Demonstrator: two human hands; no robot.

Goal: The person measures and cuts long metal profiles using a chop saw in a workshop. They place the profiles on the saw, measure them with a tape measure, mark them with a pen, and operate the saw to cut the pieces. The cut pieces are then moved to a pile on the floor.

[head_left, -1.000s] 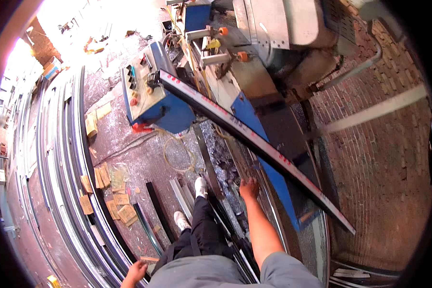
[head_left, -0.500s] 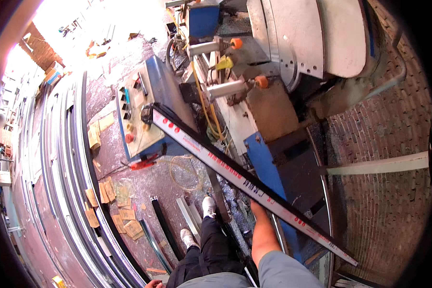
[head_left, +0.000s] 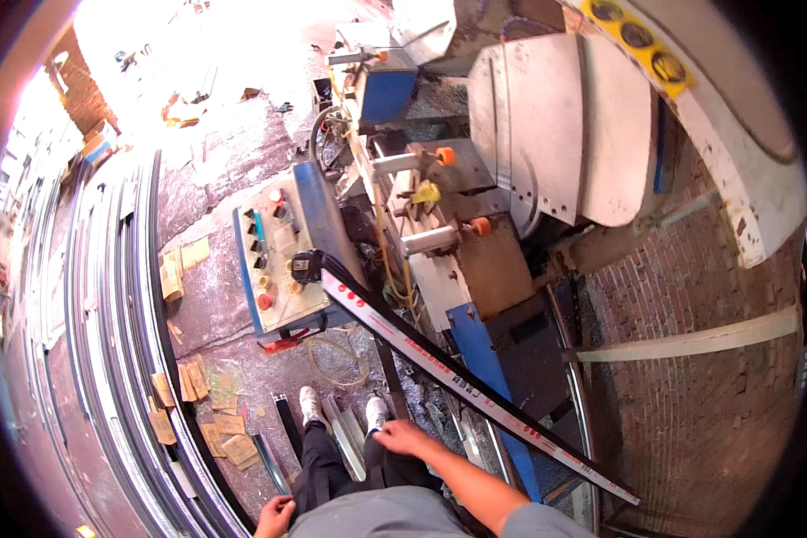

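Note:
A long profile (head_left: 471, 392) with white printed film and a black side slants across the cutting machine. Its far end reaches the control box and its near end drops toward the lower right. My right hand (head_left: 405, 437) is apart from the profile, above my right shoe and knee, with its fingers curled in and no object showing. At the lower edge my left hand (head_left: 276, 513) hangs beside my left thigh, its fingers loosely curled and nothing visible in them. The control box (head_left: 282, 260), with coloured knobs and a teal pen-like item on its panel, stands ahead of me.
Long metal profiles (head_left: 108, 332) lie in rows on the left floor, with cardboard pieces (head_left: 239, 451) beside them. Clamps with orange knobs (head_left: 426, 239) sit on the machine bed. Short profile offcuts (head_left: 342, 426) lie by my feet. A brick-patterned surface (head_left: 690, 421) fills the right.
My right hand has come away from the profile, moving left to above my shoe. My left hand shows more. The view has shifted, and a white machine part appears at upper right.

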